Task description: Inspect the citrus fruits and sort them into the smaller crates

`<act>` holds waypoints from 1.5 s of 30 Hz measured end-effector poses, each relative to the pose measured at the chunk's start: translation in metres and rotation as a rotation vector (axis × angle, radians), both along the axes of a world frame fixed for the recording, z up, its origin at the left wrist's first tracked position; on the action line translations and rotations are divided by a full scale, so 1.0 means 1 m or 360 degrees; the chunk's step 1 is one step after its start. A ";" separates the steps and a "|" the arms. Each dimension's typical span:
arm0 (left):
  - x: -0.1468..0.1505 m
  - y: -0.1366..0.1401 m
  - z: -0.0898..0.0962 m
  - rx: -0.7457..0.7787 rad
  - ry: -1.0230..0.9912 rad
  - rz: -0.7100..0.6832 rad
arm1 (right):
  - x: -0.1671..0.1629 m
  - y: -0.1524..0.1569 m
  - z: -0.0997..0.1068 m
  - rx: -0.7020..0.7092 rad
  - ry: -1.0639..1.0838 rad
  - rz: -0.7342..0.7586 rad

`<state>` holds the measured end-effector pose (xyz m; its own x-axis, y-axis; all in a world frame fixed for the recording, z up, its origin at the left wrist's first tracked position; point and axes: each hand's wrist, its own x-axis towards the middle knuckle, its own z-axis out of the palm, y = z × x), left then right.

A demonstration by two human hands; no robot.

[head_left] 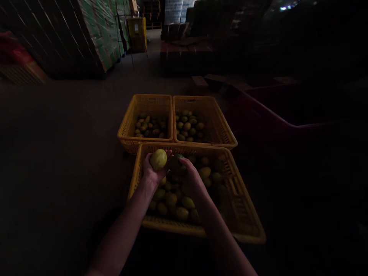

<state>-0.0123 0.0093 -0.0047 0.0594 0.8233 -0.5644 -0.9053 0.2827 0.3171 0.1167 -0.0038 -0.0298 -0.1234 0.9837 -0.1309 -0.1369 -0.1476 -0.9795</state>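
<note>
My left hand [153, 168] is palm up with its fingers curled round a yellow-green mango [158, 159]. Beside it, my right hand [189, 170] grips a dark green mango [177, 163], its thumb on top; the hand hides part of that fruit. Both hands are above the front yellow crate [247, 207], near its far side. Inside this crate lie many loose mangoes [181, 213], green to yellow in colour, partly covered by my forearms.
Two more yellow crates, one at left [123, 132] and one at right [220, 122], adjoin the front crate's far side, with mangoes inside. A dark red bin [267, 111] stands at right. Green wrapped stacks [100, 34] and a yellow box [137, 34] are farther back. Light is dim.
</note>
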 end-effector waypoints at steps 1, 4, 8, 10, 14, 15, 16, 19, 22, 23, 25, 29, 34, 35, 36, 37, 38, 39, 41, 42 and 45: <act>0.003 -0.001 0.001 0.0070 0.0069 -0.0012 | -0.002 0.000 -0.002 -0.0043 -0.0010 -0.0024; 0.012 -0.004 0.003 0.0234 0.0290 -0.0041 | -0.010 -0.003 -0.003 -0.0067 -0.0014 -0.0112; 0.020 -0.010 0.002 0.0472 0.0478 -0.0002 | -0.016 -0.008 -0.005 0.0120 -0.0145 -0.0023; 0.022 -0.012 0.001 0.0613 0.0585 0.0000 | -0.017 -0.011 -0.006 0.0163 -0.0215 0.0013; 0.022 -0.013 0.003 0.0615 0.0539 0.0046 | -0.017 -0.016 0.001 0.0462 -0.0321 -0.0096; 0.021 -0.012 0.004 0.0601 0.0495 0.0059 | -0.017 -0.017 0.005 0.0559 -0.0344 -0.0104; 0.020 -0.012 0.006 0.0599 0.0467 0.0068 | -0.017 -0.018 0.008 0.0641 -0.0353 -0.0092; 0.012 -0.009 0.010 0.0636 0.0475 0.0096 | -0.018 -0.023 0.018 0.0743 -0.0344 -0.0002; 0.005 -0.009 0.012 0.0667 0.0488 0.0097 | -0.019 -0.027 0.024 0.0755 -0.0342 0.0070; 0.004 -0.009 0.012 0.0649 0.0466 0.0073 | -0.019 -0.028 0.025 0.0756 -0.0335 0.0096; 0.003 -0.008 0.012 0.0546 0.0383 0.0022 | -0.017 -0.030 0.027 0.0749 -0.0288 0.0161; 0.003 -0.005 0.012 0.0297 0.0202 0.0122 | -0.011 -0.030 0.033 0.0586 -0.0074 0.0360; -0.001 -0.002 0.013 0.0228 0.0185 0.0344 | 0.001 -0.023 0.041 0.0515 0.0059 0.0223; -0.002 -0.002 0.014 0.0308 0.0253 0.0370 | 0.004 -0.021 0.042 0.0549 0.0010 0.0155; -0.002 -0.003 0.016 0.0410 0.0344 0.0394 | 0.006 -0.019 0.042 0.0589 -0.0063 0.0094; -0.002 -0.005 0.017 0.0516 0.0452 0.0405 | 0.009 -0.017 0.042 0.0629 -0.0153 0.0047; -0.002 -0.007 0.019 0.0620 0.0572 0.0401 | 0.012 -0.016 0.042 0.0667 -0.0252 0.0022; -0.001 -0.008 0.020 0.0731 0.0698 0.0388 | 0.014 -0.015 0.042 0.0703 -0.0345 0.0024; -0.001 -0.012 0.022 0.0953 0.0933 0.0345 | 0.016 -0.016 0.042 0.0778 -0.0497 0.0054; -0.002 -0.013 0.022 0.1055 0.1019 0.0312 | 0.016 -0.016 0.042 0.0814 -0.0557 0.0066; -0.006 -0.014 0.021 0.1241 0.1108 0.0214 | 0.016 -0.018 0.043 0.0916 -0.0646 0.0085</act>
